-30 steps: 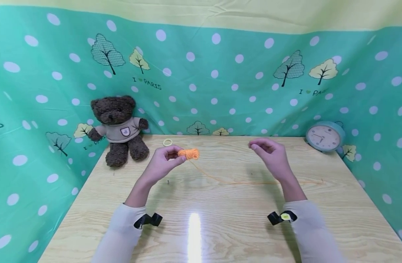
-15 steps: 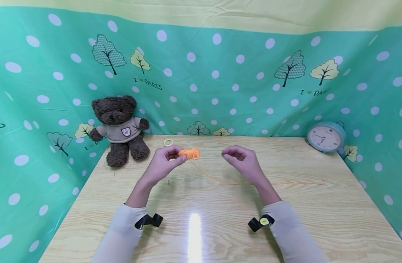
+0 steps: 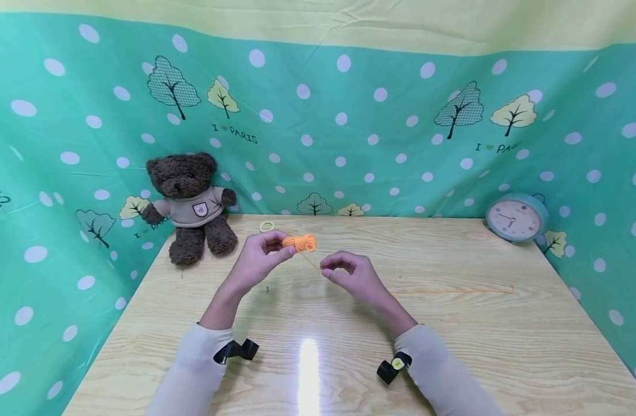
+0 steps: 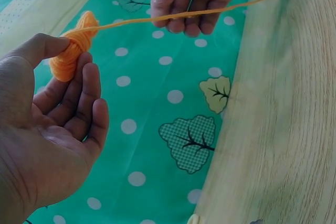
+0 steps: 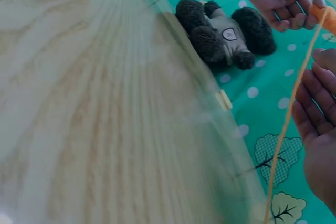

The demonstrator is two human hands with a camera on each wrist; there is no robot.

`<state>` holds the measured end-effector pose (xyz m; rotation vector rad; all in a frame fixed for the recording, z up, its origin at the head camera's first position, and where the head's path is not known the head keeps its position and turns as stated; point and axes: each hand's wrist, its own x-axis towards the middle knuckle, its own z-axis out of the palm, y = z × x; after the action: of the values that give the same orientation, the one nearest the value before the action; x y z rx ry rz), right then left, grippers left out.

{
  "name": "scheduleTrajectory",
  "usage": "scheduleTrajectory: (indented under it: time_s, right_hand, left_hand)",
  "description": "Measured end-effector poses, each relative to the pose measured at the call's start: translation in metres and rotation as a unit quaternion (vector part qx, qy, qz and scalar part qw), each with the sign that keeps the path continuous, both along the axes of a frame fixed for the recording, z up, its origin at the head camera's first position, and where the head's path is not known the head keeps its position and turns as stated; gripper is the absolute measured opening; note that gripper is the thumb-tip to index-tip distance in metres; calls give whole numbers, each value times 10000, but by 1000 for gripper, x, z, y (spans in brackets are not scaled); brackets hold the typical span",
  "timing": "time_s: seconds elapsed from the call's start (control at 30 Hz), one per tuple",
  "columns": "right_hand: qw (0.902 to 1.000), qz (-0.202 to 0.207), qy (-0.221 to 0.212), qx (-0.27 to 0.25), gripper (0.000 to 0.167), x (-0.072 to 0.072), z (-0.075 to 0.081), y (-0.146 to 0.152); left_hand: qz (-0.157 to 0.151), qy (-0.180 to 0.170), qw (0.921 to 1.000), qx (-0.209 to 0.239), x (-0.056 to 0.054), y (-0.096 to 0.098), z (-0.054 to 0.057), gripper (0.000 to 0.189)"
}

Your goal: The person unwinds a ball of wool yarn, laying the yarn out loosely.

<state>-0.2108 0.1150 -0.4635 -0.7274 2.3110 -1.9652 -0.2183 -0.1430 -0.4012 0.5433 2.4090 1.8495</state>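
Note:
A small wound bundle of orange yarn (image 3: 305, 242) is pinched between the thumb and fingers of my left hand (image 3: 255, 261), held up over the table. From it a single strand (image 4: 220, 10) runs down past my right hand (image 3: 355, 277). The fingers of that hand are loosely bent, their tips right at the strand. In the right wrist view the yarn strand (image 5: 289, 114) passes straight alongside the thumb and fingers, without a bend. Its far part lies along the wooden table (image 3: 531, 346), partly hidden behind the right hand and forearm in the head view.
A dark brown teddy bear (image 3: 185, 208) in a grey top sits at the back left. Near it lies a pale yellow ring (image 3: 267, 226). A teal alarm clock (image 3: 516, 217) stands at the back right, before a green dotted cloth (image 3: 338, 190).
My right hand has moved left and somewhat lower, from the right side of the table to the strand near the bundle. The left hand has kept its place and its grip.

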Motion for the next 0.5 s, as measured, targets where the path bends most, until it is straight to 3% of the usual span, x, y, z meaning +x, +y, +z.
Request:
scheduleTrajectory:
  time_s: [0.27,0.5]
  right_hand:
    - [9998,-40,-116,130,10,4,-2,-7]
    - [9996,-95,6,282,11,7,8,1]
  left_hand:
    - [-7,23,10000,-40,-1,-2,-1,19]
    - [55,34,10000,-43,1,-2,2,19]
